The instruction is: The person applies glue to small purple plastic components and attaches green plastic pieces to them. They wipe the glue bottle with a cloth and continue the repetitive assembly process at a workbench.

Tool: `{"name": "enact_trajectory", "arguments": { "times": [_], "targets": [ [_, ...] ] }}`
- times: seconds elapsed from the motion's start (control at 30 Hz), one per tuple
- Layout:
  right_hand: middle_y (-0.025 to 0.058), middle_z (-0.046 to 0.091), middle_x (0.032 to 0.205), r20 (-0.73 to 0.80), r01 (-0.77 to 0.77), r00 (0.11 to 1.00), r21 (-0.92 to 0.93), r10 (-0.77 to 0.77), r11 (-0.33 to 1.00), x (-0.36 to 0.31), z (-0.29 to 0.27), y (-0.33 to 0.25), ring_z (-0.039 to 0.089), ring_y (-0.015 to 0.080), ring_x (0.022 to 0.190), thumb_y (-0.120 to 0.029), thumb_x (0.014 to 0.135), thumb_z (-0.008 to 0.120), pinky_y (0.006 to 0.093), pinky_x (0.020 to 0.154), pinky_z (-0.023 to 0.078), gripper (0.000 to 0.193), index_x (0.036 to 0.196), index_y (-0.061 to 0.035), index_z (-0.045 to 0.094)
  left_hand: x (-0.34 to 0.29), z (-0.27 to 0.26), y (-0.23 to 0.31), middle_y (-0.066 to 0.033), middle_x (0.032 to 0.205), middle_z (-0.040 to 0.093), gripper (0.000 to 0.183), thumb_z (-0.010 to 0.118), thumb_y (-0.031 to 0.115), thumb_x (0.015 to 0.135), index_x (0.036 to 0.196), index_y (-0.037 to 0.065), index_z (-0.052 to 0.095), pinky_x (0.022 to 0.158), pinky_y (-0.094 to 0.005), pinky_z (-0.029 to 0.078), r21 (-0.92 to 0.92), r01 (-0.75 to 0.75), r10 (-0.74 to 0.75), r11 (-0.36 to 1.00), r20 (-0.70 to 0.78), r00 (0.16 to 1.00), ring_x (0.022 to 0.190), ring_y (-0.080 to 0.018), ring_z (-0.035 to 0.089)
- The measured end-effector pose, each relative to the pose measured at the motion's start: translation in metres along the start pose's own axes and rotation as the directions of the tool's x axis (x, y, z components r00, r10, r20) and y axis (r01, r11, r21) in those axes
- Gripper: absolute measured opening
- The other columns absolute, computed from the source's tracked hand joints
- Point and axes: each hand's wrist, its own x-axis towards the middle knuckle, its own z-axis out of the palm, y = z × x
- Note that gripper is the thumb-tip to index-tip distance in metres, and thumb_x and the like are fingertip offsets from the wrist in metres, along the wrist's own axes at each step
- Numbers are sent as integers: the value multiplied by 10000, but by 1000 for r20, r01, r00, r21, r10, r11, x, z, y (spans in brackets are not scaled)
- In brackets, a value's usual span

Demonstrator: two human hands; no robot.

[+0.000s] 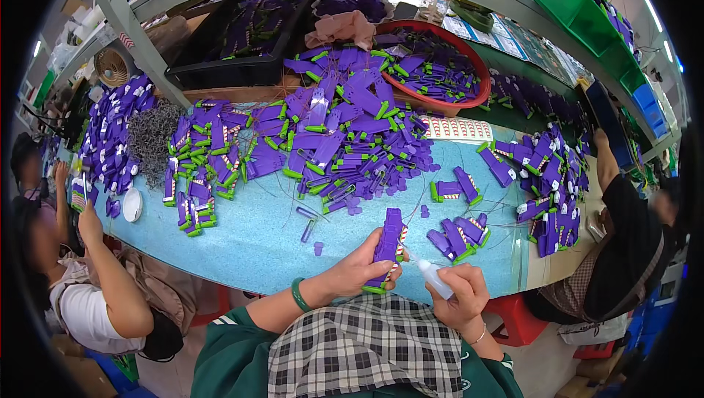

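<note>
My left hand (pixel 358 264) is closed around a purple plastic part (pixel 389 235) with a green end and a red-and-white striped strip along its side. In my right hand (pixel 462 294) is a small white squeeze bottle (pixel 434 278), its thin nozzle pointing at the striped side of the part. Whether the tip touches the part I cannot tell. On the blue tabletop just beyond my hands lie small groups of similar purple-and-green parts (pixel 460 237). A large heap of purple and green pieces (pixel 356 134) spreads across the middle, thin wires sticking out of it.
A red basin (pixel 480 68) and a black tray (pixel 220 68) of purple parts stand at the back. A sheet of striped stickers (pixel 458 129) lies near the basin. Metal shelf posts (pixel 143 39) rise at left. Co-workers sit on both sides; a white lid (pixel 133 205) lies at left.
</note>
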Motion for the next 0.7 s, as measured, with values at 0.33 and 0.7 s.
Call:
{"name": "enact_trajectory", "arguments": {
  "times": [0.33, 0.7],
  "targets": [
    [89, 587, 828, 19, 5, 1000, -22, -5, 1000, 5, 4, -3, 575, 196, 630, 13, 607, 800, 285, 518, 453, 402, 965, -42, 625, -4, -9, 0, -77, 917, 509, 506, 524, 171, 950, 1344, 75, 221, 674, -295, 446, 168, 15, -22, 986, 40, 999, 740, -132, 500],
    [85, 571, 840, 17, 16, 1000, 23, -16, 1000, 3, 3, -5, 558, 188, 635, 6, 612, 802, 283, 525, 440, 422, 986, -48, 616, 0, 2, -3, -54, 919, 482, 469, 428, 75, 960, 1359, 59, 182, 694, -275, 446, 449, -36, 77, 893, -74, 994, 753, -113, 484]
  ]
}}
